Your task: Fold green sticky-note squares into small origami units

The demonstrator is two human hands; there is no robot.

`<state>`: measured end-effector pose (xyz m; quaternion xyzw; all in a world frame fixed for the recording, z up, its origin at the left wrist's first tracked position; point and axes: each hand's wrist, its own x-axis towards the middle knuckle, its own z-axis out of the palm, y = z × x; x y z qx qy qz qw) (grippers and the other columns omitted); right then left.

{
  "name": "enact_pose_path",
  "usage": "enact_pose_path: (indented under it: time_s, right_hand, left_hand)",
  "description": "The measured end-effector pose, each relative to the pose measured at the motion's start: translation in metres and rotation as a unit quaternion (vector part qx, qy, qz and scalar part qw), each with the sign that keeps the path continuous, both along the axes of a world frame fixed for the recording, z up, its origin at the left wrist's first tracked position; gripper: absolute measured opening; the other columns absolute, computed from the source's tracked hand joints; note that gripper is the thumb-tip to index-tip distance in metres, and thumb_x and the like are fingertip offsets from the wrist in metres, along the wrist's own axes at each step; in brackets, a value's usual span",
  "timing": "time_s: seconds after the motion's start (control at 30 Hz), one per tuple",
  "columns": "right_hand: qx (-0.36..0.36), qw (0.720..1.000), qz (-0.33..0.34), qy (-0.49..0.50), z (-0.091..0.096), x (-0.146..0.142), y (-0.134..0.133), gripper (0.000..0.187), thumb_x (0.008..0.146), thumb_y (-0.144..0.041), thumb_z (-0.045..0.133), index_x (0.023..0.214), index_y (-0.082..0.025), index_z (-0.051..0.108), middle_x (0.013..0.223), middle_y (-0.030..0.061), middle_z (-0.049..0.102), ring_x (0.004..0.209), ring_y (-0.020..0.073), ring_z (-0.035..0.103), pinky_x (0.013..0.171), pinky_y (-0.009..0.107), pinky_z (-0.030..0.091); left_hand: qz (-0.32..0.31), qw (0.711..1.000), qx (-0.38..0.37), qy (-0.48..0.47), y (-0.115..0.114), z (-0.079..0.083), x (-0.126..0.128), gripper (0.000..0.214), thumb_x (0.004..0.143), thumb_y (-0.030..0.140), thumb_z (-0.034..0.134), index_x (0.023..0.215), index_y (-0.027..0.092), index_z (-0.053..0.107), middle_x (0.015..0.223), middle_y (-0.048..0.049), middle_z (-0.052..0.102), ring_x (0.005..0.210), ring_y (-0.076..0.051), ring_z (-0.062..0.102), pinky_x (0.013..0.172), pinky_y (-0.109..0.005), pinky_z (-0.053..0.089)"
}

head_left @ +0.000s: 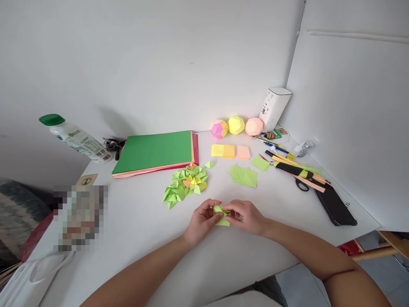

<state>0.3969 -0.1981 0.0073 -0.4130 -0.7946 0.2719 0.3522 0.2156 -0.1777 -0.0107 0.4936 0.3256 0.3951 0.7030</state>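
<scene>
My left hand [201, 221] and my right hand [247, 216] meet over the white table [134, 221], both pinching a small light-green paper piece [221, 214] that is partly folded. Its lower corner rests near the tabletop. Just behind the hands lies a heap of folded green and yellow paper units [185, 184]. A loose spread of light-green paper squares [244, 175] lies to the right of that heap.
A stack of coloured paper with a green top sheet [156, 152] lies at the back left, beside a tipped bottle [78, 138]. Three paper balls [236, 125], sticky-note pads [228, 151], pens, scissors [302, 183], a black phone [337, 207] and a white box [274, 107] crowd the right.
</scene>
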Motion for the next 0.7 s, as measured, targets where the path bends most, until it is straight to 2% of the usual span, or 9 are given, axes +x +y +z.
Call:
enact_pose_path:
  time_s: [0.13, 0.2, 0.3, 0.4, 0.5, 0.7]
  right_hand:
    - [0.022, 1.0, -0.001, 0.006, -0.0006, -0.0011, 0.0016, 0.013, 0.084, -0.018, 0.05, 0.091, -0.016, 0.06, 0.071, 0.0035, 0.06, 0.055, 0.01, 0.049, 0.051, 0.021, 0.041]
    - [0.03, 0.999, 0.005, 0.012, 0.0002, -0.0014, 0.0022, 0.014, 0.085, -0.017, 0.048, 0.089, -0.016, 0.061, 0.071, 0.0041, 0.06, 0.055, 0.0102, 0.049, 0.05, 0.021, 0.041]
    - [0.02, 1.0, 0.0, 0.024, 0.0016, -0.0011, 0.0028, 0.015, 0.086, -0.019, 0.048, 0.09, -0.016, 0.062, 0.072, 0.005, 0.062, 0.056, 0.0106, 0.05, 0.05, 0.022, 0.042]
    - [-0.01, 0.999, -0.012, 0.028, 0.0029, -0.0003, 0.0031, 0.015, 0.085, -0.022, 0.051, 0.091, -0.015, 0.063, 0.07, 0.0045, 0.061, 0.057, 0.0112, 0.051, 0.051, 0.022, 0.043]
    - [-0.052, 0.998, -0.018, 0.037, 0.0042, 0.0004, 0.0031, 0.015, 0.083, -0.022, 0.055, 0.09, -0.014, 0.065, 0.072, 0.0046, 0.061, 0.059, 0.0118, 0.052, 0.052, 0.022, 0.042]
    - [-0.163, 0.982, -0.063, 0.066, 0.0027, 0.0011, 0.0026, 0.013, 0.08, -0.023, 0.058, 0.088, -0.016, 0.066, 0.076, 0.0043, 0.063, 0.063, 0.0125, 0.054, 0.056, 0.023, 0.045]
  left_hand:
    - [0.01, 0.992, 0.101, 0.075, -0.0006, -0.0016, 0.0002, 0.02, 0.077, 0.033, 0.062, 0.093, 0.02, 0.064, 0.106, -0.0078, 0.048, 0.082, -0.015, 0.055, 0.065, -0.027, 0.05]
    - [0.003, 0.986, 0.127, 0.109, -0.0008, -0.0023, 0.0001, 0.019, 0.08, 0.033, 0.059, 0.09, 0.019, 0.066, 0.109, -0.0098, 0.047, 0.086, -0.017, 0.055, 0.064, -0.027, 0.05]
    - [-0.008, 0.986, 0.121, 0.115, -0.0006, -0.0026, -0.0004, 0.02, 0.08, 0.034, 0.058, 0.086, 0.016, 0.066, 0.093, -0.008, 0.054, 0.074, -0.015, 0.057, 0.058, -0.027, 0.05]
    - [-0.032, 0.991, 0.067, 0.114, -0.0006, -0.0012, -0.0011, 0.024, 0.08, 0.036, 0.057, 0.084, 0.014, 0.066, 0.075, -0.0041, 0.057, 0.056, -0.011, 0.053, 0.05, -0.024, 0.047]
    - [-0.048, 0.99, 0.031, 0.126, -0.0011, 0.001, -0.0017, 0.028, 0.079, 0.039, 0.058, 0.083, 0.012, 0.067, 0.06, -0.0009, 0.057, 0.046, -0.008, 0.047, 0.045, -0.021, 0.041]
    - [-0.03, 0.993, -0.013, 0.114, -0.0008, 0.0021, -0.0008, 0.032, 0.075, 0.041, 0.062, 0.086, 0.012, 0.07, 0.052, -0.0011, 0.06, 0.042, -0.008, 0.045, 0.04, -0.02, 0.036]
